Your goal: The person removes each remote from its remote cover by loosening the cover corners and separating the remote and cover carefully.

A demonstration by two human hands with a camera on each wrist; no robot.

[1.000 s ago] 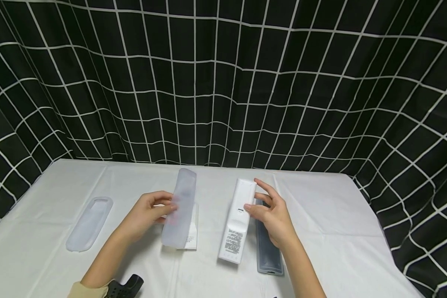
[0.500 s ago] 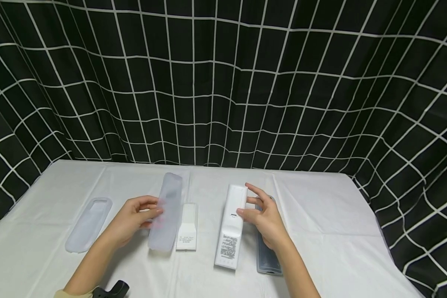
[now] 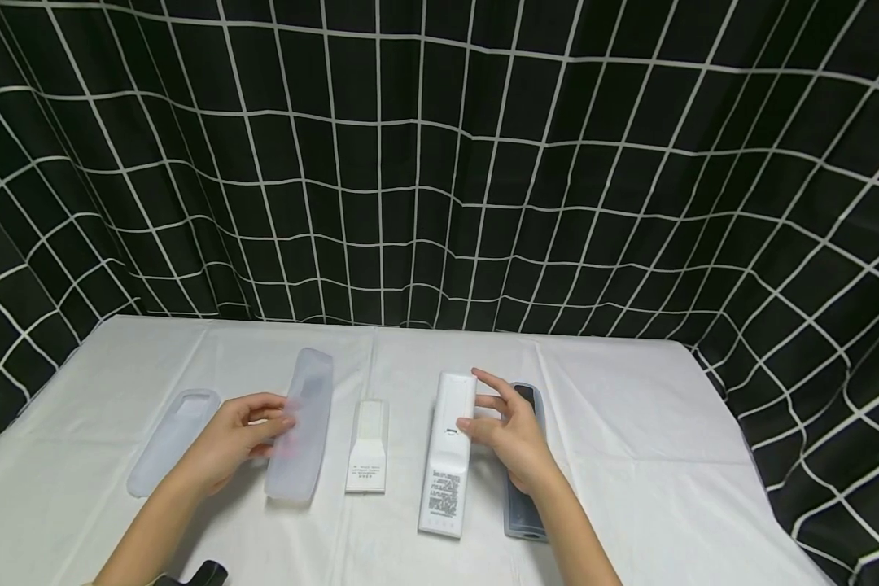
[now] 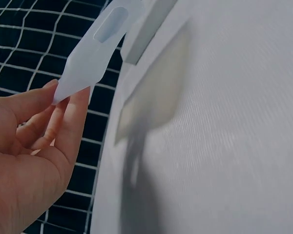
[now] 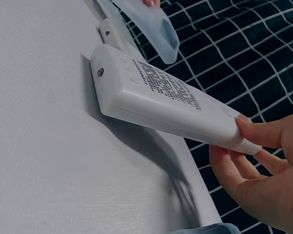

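My left hand [image 3: 227,439] pinches the edge of a translucent silicone sleeve [image 3: 306,431], tilted above the table; the left wrist view shows the sleeve [image 4: 88,58] between thumb and fingers, with its shadow below. My right hand [image 3: 516,435] grips a white remote [image 3: 447,456] by its upper part, back side with printed label facing up. In the right wrist view the remote [image 5: 151,97] slants over the cloth, thumb on top and fingers beneath. Between the hands a smaller white remote [image 3: 367,456] in a clear cover lies on the table.
Another translucent sleeve [image 3: 172,443] lies at the left, partly behind my left forearm. A dark remote in a clear cover [image 3: 523,509] lies under my right hand. White cloth [image 3: 652,488] covers the table; a black curtain with white grid lines [image 3: 439,163] hangs behind.
My left hand has moved left with the sleeve, away from the smaller white remote, which now shows whole. My right hand has shifted slightly left and nearer with the white remote, which stands more upright in view.
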